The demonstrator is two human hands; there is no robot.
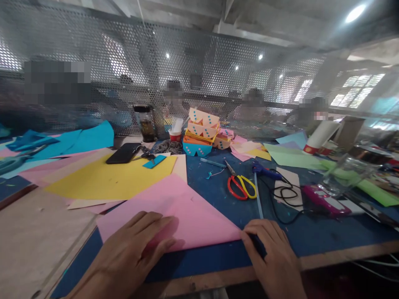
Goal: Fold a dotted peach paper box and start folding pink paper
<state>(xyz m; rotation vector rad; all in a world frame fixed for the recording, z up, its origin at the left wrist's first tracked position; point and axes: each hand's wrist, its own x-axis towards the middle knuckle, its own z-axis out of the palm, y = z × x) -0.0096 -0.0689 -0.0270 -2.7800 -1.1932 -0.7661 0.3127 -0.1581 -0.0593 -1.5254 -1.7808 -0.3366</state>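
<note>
A pink sheet of paper (190, 211), folded to a point at its right end, lies in front of me on the blue tabletop (218, 259). My left hand (140, 238) rests on the paper's left part, fingers stretched out and thumb apart. At the pointed right corner, my right hand (269, 245) pinches the paper between thumb and forefinger. Beyond the fold lie scissors (241, 185) with one red and one yellow handle. A blue glue gun (266, 170) with a black cord sits to their right.
Yellow paper (115, 178), a black phone (124, 153) and keys (148, 155) lie at left. Decorated paper pieces (199, 135) are stacked at the back, near a lidded bottle (145, 124). A glass jar (339, 174) and a magenta device (326, 201) stand right. A perforated screen (205, 62) closes off the back.
</note>
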